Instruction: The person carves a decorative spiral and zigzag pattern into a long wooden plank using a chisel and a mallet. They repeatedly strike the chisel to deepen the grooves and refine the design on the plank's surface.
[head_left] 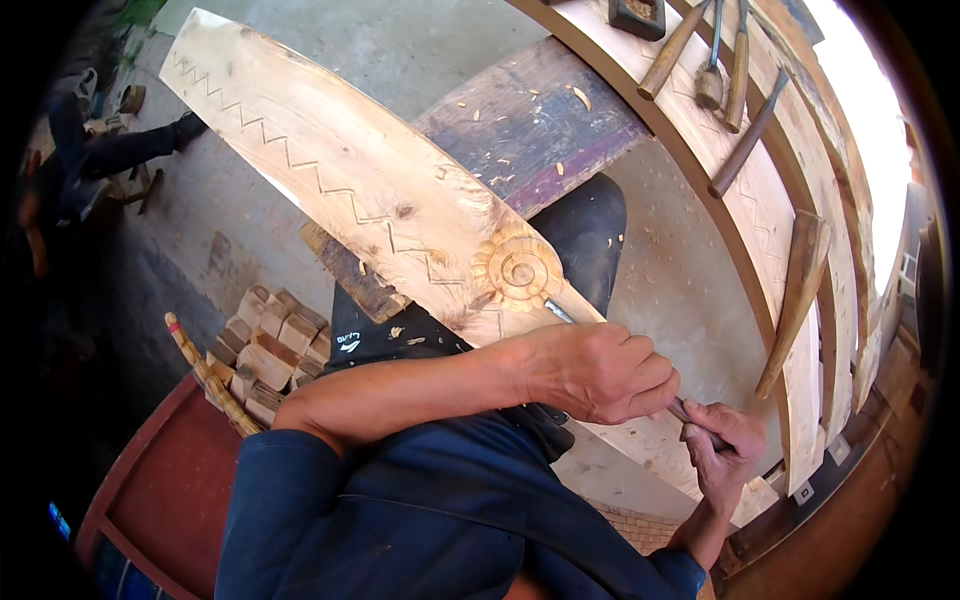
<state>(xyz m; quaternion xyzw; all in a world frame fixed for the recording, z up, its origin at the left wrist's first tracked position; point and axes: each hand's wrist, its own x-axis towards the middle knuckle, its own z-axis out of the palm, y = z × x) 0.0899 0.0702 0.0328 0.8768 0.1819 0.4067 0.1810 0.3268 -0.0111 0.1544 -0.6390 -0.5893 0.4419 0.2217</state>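
A long pale plank [330,130] lies over a dark weathered board [520,110] across my lap. A zigzag line runs along it, and a carved spiral rosette [522,268] sits toward its near end. A metal chisel [560,312] has its tip at the rosette's lower edge. My left hand [610,375] is closed around the chisel, hiding much of it. My right hand [722,450] grips the chisel's handle lower and further right, with thumb and fingers wrapped on it.
Curved planks [760,250] at right bear several wood-handled tools [735,150], a dark box [636,15] and a wooden club-like piece [795,295]. At lower left are stacked wood blocks [270,355] and red furniture [155,470]. Another person's leg [125,150] shows at far left.
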